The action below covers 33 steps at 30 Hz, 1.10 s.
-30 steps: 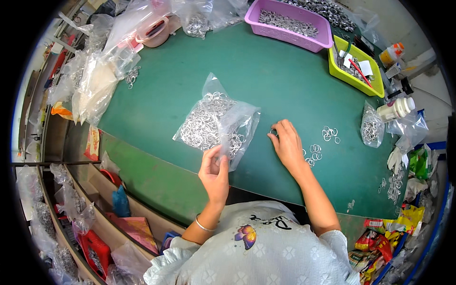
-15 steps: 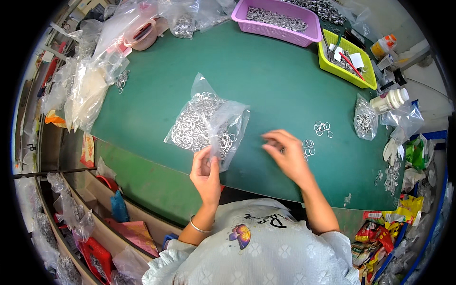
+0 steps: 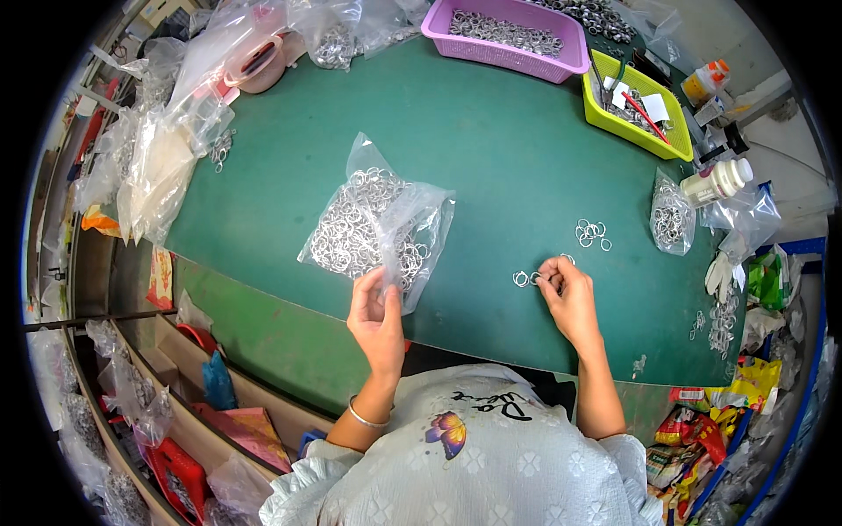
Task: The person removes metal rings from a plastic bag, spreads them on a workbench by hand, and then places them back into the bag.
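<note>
A clear plastic bag full of silver metal rings lies on the green table, its mouth turned toward the right. My left hand pinches the near edge of this bag between thumb and fingers. Farther right, my right hand is down at the tabletop with its fingertips closed on small metal rings; some rings show just left of the fingers, others are partly covered by the hand. A loose cluster of rings lies a little beyond the right hand.
A purple basket of rings and a yellow-green basket with pliers and a red pen stand at the back right. A small bag of rings and a white bottle sit at the right. Plastic bags crowd the left edge.
My right hand has moved right and down from the middle of the table onto the rings, its fingers closing. The left hand stays at the bag.
</note>
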Motion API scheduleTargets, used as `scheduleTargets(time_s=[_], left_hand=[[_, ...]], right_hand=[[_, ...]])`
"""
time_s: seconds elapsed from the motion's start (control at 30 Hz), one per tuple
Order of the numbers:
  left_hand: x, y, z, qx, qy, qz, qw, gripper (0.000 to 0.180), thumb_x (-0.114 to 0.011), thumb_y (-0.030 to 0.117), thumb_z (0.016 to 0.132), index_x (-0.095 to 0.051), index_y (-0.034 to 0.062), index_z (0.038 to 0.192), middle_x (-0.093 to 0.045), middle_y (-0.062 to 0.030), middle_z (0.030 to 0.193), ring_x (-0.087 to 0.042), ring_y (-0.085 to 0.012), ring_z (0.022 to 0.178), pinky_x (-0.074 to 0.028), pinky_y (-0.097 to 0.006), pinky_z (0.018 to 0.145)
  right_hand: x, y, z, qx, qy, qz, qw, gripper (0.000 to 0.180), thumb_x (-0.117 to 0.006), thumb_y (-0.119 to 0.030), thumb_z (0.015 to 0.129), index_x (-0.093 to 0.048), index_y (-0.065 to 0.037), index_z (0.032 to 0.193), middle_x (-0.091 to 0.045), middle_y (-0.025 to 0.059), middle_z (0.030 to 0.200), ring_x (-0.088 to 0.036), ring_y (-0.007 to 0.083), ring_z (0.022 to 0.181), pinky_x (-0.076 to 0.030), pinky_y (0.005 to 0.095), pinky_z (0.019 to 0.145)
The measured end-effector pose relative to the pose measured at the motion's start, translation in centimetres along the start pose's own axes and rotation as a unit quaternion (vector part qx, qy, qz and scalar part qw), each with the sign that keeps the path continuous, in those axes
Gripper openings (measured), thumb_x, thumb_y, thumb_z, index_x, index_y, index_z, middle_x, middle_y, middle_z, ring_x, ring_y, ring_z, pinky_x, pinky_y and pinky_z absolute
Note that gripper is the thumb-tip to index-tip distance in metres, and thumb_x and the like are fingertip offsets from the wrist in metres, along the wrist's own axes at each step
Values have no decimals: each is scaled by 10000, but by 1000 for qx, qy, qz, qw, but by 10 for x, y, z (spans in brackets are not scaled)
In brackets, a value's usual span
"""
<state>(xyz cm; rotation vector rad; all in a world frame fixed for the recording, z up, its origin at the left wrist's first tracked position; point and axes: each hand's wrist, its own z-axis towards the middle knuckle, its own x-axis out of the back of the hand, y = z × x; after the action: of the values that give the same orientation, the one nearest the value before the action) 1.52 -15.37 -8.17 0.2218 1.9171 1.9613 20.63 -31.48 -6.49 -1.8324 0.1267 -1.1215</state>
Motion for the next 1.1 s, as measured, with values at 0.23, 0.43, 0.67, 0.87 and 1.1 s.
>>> scheduleTargets(time_s=[0.23,0.43,0.67,0.87,1.1], left_hand=[[-1,-3,1,-20,9,12,1000,265,-536,-48,862,-535,-54,1127,-562,-58,1029,-563,-120,863,-455,-251,783],[0,-1,0,-18,7,1,1000,262,-537,-50,859,-533,-63,1121,-541,-59,1065,-557,-125,895,-459,-257,793],[-3,0,3,-31,0,4,1000,255,-531,-51,861,-533,-64,1116,-545,-60,1054,-556,-124,904,-460,-255,790],[3,3,2,6,-10,1,1000,273,-505,-108,848,-521,-68,1118,-486,-63,1057,-528,-124,949,-444,-244,835],[0,-1,2,1,-16,-9,1000,262,-494,-112,847,-516,-75,1105,-485,-69,1058,-532,-133,953,-452,-255,832]], right_hand=[[-17,-1,-1,65,42,-58,995,132,-658,34,731,-603,15,850,-571,118,710,-527,222,563,-425,334,528],[-10,-4,-3,-8,37,42,998,58,-659,15,761,-608,25,787,-575,71,667,-508,132,537,-415,283,511],[-53,-62,18,19,-68,256,964,125,-615,-29,848,-591,36,952,-601,9,833,-536,49,731,-445,195,641],[-56,-63,6,162,-8,122,979,247,-636,-28,795,-577,44,1023,-586,172,1011,-615,287,870,-511,343,726],[-44,-6,-5,162,128,-128,970,206,-669,-18,729,-568,5,907,-548,142,875,-520,310,825,-425,386,760]])
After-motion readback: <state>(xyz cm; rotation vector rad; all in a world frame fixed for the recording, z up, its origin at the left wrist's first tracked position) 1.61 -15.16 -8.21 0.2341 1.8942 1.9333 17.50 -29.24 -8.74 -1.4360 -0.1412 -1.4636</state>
